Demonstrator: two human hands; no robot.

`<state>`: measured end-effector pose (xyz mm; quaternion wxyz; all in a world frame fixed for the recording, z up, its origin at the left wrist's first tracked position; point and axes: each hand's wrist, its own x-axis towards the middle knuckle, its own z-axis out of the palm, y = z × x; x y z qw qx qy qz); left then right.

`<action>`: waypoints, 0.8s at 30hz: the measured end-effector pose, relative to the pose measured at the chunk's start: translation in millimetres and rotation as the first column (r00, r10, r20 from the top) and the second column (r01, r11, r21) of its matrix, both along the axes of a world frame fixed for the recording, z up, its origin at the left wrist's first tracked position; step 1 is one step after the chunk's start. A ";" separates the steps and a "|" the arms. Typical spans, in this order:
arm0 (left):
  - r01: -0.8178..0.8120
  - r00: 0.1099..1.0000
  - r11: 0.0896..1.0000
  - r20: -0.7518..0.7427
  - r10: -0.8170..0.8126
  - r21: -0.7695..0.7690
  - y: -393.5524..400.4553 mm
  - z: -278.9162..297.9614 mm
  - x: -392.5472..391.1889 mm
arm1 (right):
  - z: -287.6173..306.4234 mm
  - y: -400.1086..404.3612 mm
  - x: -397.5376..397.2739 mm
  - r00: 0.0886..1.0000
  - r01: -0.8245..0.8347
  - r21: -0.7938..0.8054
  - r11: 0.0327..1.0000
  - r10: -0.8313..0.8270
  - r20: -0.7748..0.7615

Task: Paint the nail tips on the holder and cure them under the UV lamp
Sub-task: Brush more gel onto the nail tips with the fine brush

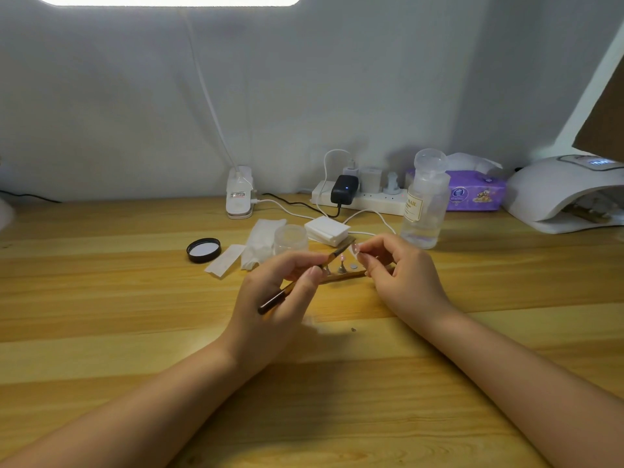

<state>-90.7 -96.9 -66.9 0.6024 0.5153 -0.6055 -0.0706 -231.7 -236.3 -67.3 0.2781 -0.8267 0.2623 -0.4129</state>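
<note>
Both bare forearms reach in from the lower corners and converge above the middle of the table. The left hand (280, 298) is curled, thumb and fingers pinched together, knuckles turned outward. The right hand (401, 275) is raised opposite, its thumb and forefinger pinched, the remaining fingers loosely bent.

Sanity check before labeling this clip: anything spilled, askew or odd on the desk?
Nothing spilled. Minor oddities: the black lid lies off its clear jar, a crumpled tissue sits beside it, and a small dark speck lies on the table near the hands.
</note>
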 end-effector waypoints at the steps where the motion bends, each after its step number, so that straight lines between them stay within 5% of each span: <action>1: 0.003 1.000 1.000 0.002 -0.003 0.007 0.3 -0.2 0.6 | -0.1 -0.5 0.0 1.000 0.001 0.000 1.000 -0.001 -0.001; 24: -0.043 0.998 0.999 -0.039 0.043 -0.014 -1.6 -1.7 0.7 | -0.3 -0.8 0.1 0.999 -0.041 0.068 0.997 0.040 0.011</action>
